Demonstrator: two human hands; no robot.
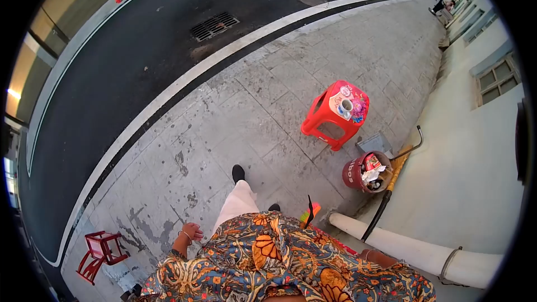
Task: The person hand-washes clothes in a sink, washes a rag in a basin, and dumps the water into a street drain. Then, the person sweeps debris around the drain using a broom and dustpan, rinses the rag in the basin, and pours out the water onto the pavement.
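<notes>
Patterned shirt (274, 257); left hand (192, 232) half-open, empty; right hidden; black strip (310, 210), apparently lengthwise forward.

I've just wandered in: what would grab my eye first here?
Most likely the bright red stool on the grey pavement, with a cup on its colourful top. Next, the wearer's boldly patterned orange-and-blue shirt at the bottom of the view. Then the dark red bucket of rubbish beside the pale wall.
</notes>
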